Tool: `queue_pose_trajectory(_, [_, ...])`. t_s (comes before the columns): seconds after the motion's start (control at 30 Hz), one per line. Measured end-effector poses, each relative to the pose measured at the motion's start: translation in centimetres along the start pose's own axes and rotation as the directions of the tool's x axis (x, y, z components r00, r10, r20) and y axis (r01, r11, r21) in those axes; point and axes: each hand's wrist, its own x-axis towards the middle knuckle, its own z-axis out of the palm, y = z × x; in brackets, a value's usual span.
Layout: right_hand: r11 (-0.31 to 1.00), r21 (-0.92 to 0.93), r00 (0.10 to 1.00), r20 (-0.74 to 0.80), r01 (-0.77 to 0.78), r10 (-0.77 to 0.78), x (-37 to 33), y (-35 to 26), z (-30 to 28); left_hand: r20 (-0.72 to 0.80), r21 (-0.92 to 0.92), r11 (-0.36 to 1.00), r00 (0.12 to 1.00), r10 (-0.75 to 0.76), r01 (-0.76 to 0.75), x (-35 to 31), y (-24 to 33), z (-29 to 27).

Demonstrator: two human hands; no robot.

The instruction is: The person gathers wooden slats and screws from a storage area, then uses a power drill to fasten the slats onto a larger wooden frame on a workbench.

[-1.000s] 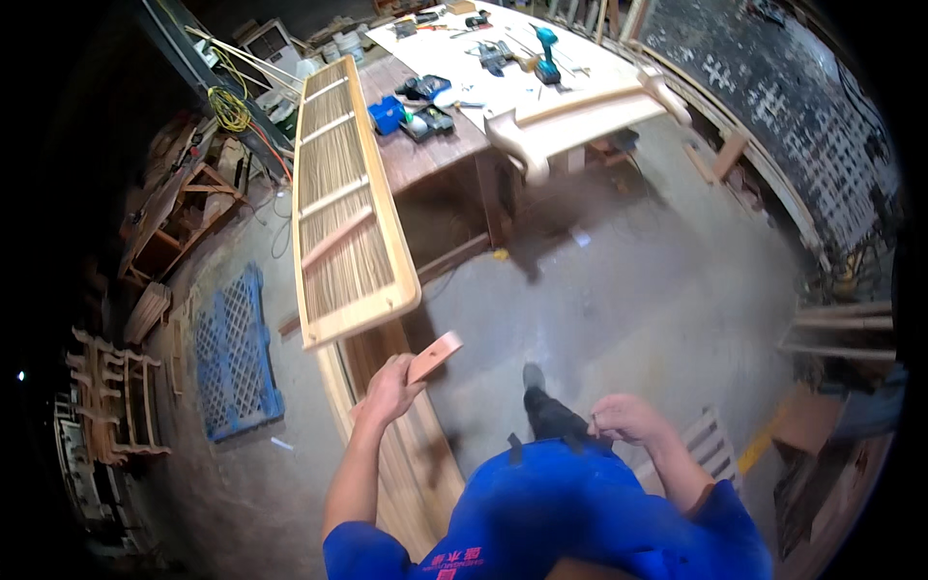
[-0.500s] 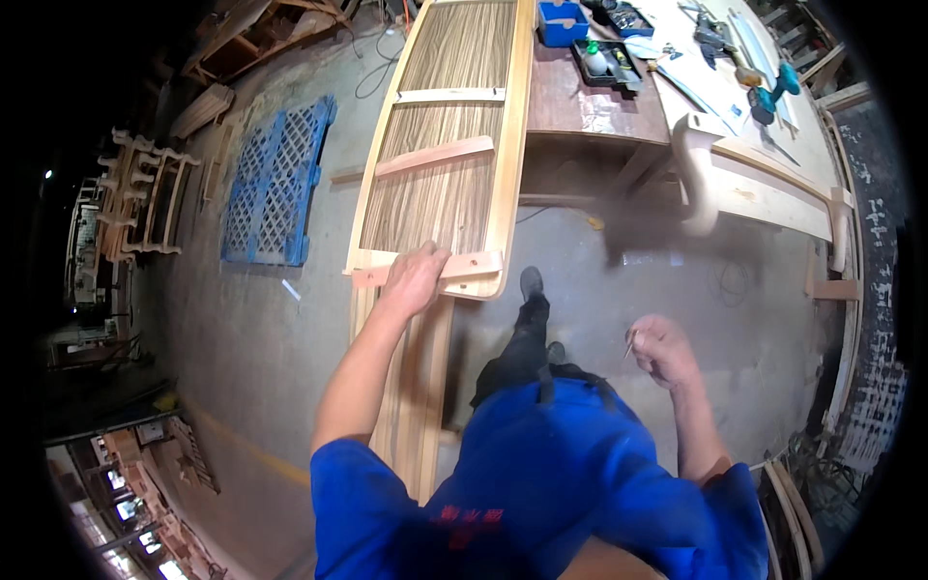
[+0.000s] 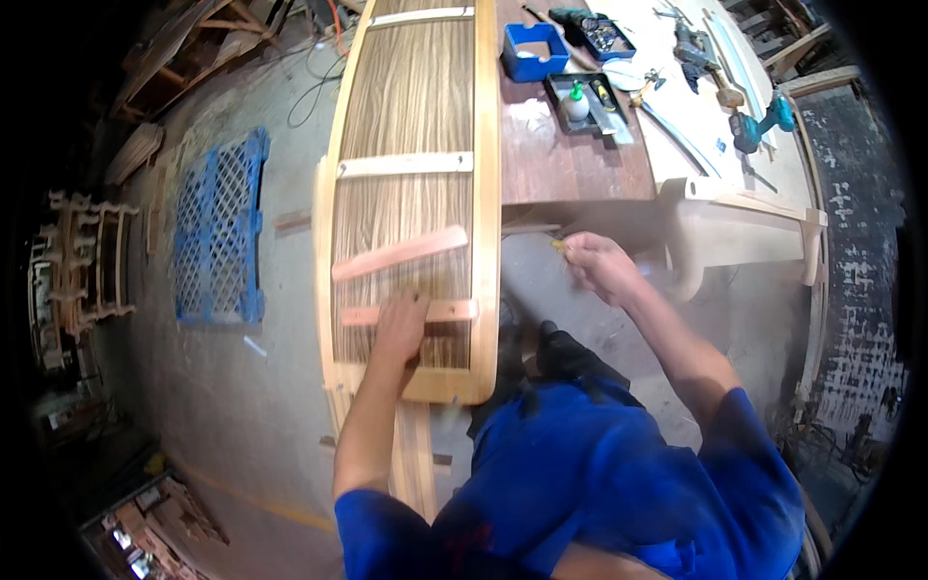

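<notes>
My left hand [image 3: 401, 324] is closed round a reddish wooden strip [image 3: 452, 310] with screw holes, over the lower end of a long wooden panel [image 3: 404, 208]. The panel has a striped brown face and a pale raised frame. Farther up, another reddish strip [image 3: 401, 253] lies aslant across it, and a pale crossbar [image 3: 406, 164] spans it beyond that. My right hand [image 3: 601, 266] is in the air right of the panel, near the table's front edge. Its fingers are pinched together; what they hold is too small and blurred to name.
A brown-topped table [image 3: 580, 169] right of the panel bears a blue box [image 3: 535, 53] and a black tray [image 3: 588, 104] with a bottle. A teal cordless drill [image 3: 762, 124] lies farther right. A curved wooden leg [image 3: 684, 242] juts at the table's front. A blue pallet [image 3: 220, 232] is on the left floor.
My left hand has carried the reddish strip from the panel's end rail up over its striped face. My right hand has moved forward and left, toward the table. The view has shifted.
</notes>
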Motion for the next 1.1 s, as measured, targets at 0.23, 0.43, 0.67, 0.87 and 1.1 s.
queue_pose_trajectory(0.23, [0.947,-0.320,0.977,-0.207,-0.019,-0.050,18.1,-5.7,-0.6,0.064,-0.046,0.993,0.993,-0.103,0.107,0.8,1.6,-2.4])
queue_pose_trajectory(0.43, [0.503,-0.831,0.871,-0.047,0.237,-0.488,27.7,-8.8,-1.6,0.076,0.035,0.993,0.990,-0.118,0.115,1.6,0.9,-1.0])
queue_pose_trajectory(0.67, [0.340,-0.637,0.693,0.453,0.692,-0.561,21.7,-13.6,0.9,0.007,-0.323,0.898,0.949,-0.315,0.300,7.0,9.4,-8.0])
queue_pose_trajectory(0.87, [0.565,-0.508,0.748,0.558,0.650,-0.359,14.9,-15.9,-2.1,0.185,-0.863,0.392,0.922,-0.341,0.318,23.0,19.8,-9.8])
queue_pose_trajectory(1.1, [0.580,-0.579,0.756,0.647,0.573,-0.100,17.5,-26.8,-7.7,0.165,-0.929,0.237,0.892,-0.420,0.284,29.2,22.4,-10.4])
